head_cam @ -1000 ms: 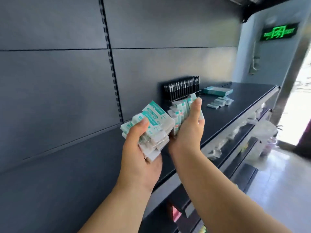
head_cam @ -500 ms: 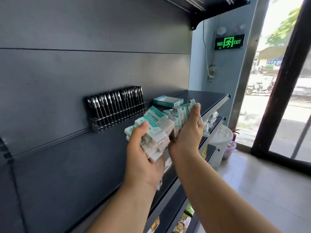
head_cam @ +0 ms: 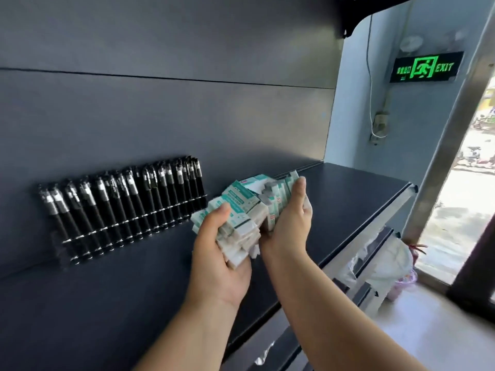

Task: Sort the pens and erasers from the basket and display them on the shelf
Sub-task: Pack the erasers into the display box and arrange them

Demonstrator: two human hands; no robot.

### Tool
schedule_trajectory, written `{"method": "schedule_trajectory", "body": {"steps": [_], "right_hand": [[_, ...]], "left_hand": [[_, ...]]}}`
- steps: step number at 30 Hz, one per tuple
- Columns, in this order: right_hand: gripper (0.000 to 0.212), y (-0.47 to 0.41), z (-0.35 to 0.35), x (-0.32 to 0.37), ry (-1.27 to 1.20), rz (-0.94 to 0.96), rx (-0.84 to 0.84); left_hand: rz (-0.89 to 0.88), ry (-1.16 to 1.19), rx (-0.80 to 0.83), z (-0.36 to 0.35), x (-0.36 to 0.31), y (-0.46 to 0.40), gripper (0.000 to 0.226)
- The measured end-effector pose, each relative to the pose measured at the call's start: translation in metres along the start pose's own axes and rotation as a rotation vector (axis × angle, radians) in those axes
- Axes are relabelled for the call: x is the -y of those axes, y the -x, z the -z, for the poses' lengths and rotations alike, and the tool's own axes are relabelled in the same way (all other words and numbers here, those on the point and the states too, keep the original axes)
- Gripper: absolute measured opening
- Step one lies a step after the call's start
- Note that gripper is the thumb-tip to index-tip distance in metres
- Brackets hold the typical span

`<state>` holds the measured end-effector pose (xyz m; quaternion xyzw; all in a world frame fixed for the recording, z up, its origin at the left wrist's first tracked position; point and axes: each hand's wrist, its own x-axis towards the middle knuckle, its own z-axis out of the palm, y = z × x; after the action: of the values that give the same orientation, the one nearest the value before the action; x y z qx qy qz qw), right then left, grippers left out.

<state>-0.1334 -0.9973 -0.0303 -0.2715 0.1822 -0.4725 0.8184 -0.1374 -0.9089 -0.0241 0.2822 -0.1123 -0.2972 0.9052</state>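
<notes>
Two bare forearms enter from the bottom edge, one from about 6 o'clock and one from about 5 o'clock. No sleeve, cuff, watch, bracelet or glove shows on either; both arms are uncovered from the frame edge to the wrists. The left hand (head_cam: pixel 219 266) and the right hand (head_cam: pixel 290 223) are bare as well, with no rings visible on the fingers in view. Thumbnails are short and plain, without polish.
</notes>
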Motion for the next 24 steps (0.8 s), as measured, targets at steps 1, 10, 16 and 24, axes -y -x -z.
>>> {"method": "schedule_trajectory", "body": {"steps": [1,10,16,24], "right_hand": [[0.05,-0.012,-0.003,-0.008,0.014,-0.068,0.019],[0.022,-0.054,-0.009,-0.072,0.225,-0.498,0.187],[0.026,-0.07,-0.004,-0.079,0.39,-0.4,0.284],[0.017,-0.046,-0.002,-0.066,0.568,-0.246,0.588]], "left_hand": [[-0.036,-0.008,-0.042,0.001,0.001,-0.01,0.018],[-0.228,-0.057,-0.43,0.036,0.0,-0.052,0.012],[-0.262,-0.036,-0.501,0.053,0.012,-0.054,0.036],[-0.143,-0.312,-0.668,0.078,-0.021,-0.02,0.011]]}}
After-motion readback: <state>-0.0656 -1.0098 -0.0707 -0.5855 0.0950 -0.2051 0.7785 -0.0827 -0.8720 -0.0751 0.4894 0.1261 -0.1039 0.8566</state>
